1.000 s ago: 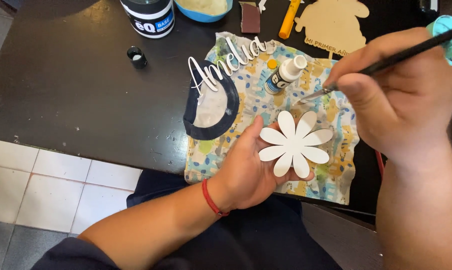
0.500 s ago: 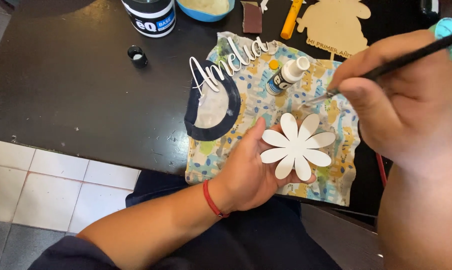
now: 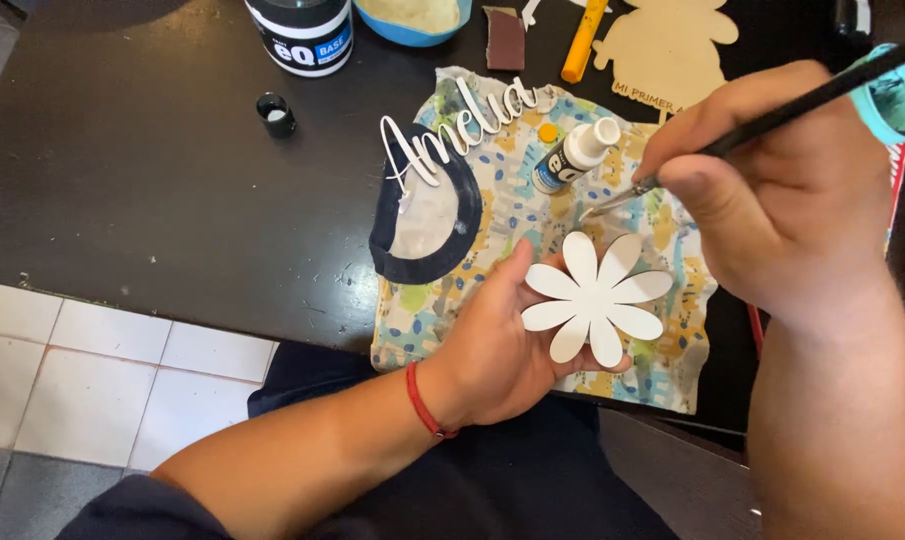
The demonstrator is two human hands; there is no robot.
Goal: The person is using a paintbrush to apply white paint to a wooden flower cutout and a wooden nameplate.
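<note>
Your left hand [image 3: 497,350] lies palm up with the fingers loosely curled under a white flower cutout [image 3: 595,297], so the petals rest flat on the fingertips and the whole face stays turned up and free of the desk [image 3: 152,200]. It hovers just above the paint-stained cloth [image 3: 532,215], which seems placed there to catch drips.

Your right hand [image 3: 782,190] is closed in a pencil grip on a thin black paintbrush [image 3: 772,115], its tip angled down just above the upper petals, not quite touching. A small white paint bottle [image 3: 575,155] lies on its side on the cloth near the brush tip, within easy reach.

A white script name cutout [image 3: 462,125] and a dark-rimmed crescent piece [image 3: 427,225] rest on the cloth's left side, away from your hands.
</note>
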